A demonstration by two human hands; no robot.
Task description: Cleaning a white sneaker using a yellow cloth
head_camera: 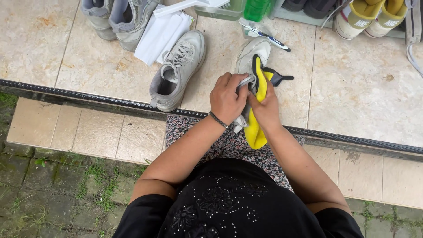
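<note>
I am looking down at both hands working over my lap, at the edge of a tiled floor [352, 88]. My left hand [227, 99] is gripping a pale grey sneaker [252, 53], fingers curled around its heel end, with the toe pointing away from me toward the back of the floor. A dark beaded bracelet [219, 120] is sitting on that wrist. My right hand [265, 108] is clenching a yellow cloth [257, 128], pressing it against the side of the shoe; the cloth is hanging down below my hands and has a black-edged part [277, 77] sticking out to the right beside the shoe. Both hands are touching each other around the shoe.

Just to the left, the matching grey sneaker [176, 72] is lying on the tiles, laces loosened, toe pointing away and its heel near the black grooved strip [88, 98] that is running along the step. Behind it a folded white cloth [161, 35] is resting, partly under a white brush [189, 6]. Another grey pair [119, 15] is standing at the top left. A pen-like tube with a dark cap [264, 36] is lying just beyond the held shoe's toe, and a green bottle [256, 9] is standing behind that. White and yellow shoes [372, 17] are sitting on a rack at the top right.
</note>
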